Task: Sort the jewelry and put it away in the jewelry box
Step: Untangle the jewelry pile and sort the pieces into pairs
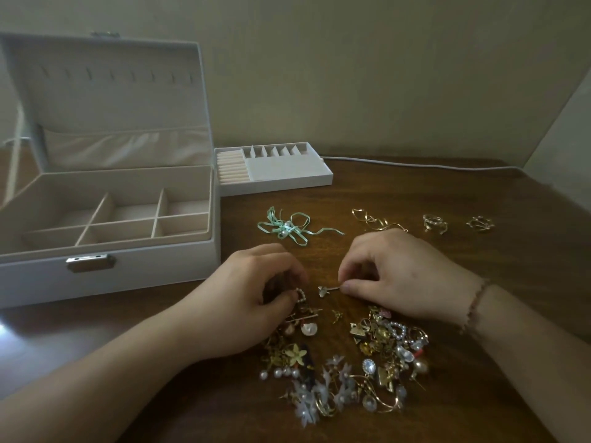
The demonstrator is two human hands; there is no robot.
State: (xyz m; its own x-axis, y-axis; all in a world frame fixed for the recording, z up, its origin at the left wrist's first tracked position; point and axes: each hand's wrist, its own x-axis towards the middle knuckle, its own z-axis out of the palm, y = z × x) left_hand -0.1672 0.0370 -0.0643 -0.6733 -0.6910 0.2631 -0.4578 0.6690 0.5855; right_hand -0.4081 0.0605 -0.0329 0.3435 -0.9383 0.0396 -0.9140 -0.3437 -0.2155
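Note:
A heap of mixed jewelry (351,366) with pearls, gold pieces and pale flowers lies on the wooden table near me. My left hand (252,298) pinches a small pearl-edged earring (300,295) at the heap's upper left. My right hand (396,276) pinches the post of a small silver flower stud (324,290) just above the table. The white jewelry box (105,270) stands open at the left, its divided compartments bare. Its removable tray (287,180) sits beside it at the back.
Set apart near the back lie a mint ribbon bow piece (287,228), thin gold wire earrings (374,220) and two pairs of small gold earrings (434,222) (479,223). A white cable (415,164) runs along the table's far edge by the wall.

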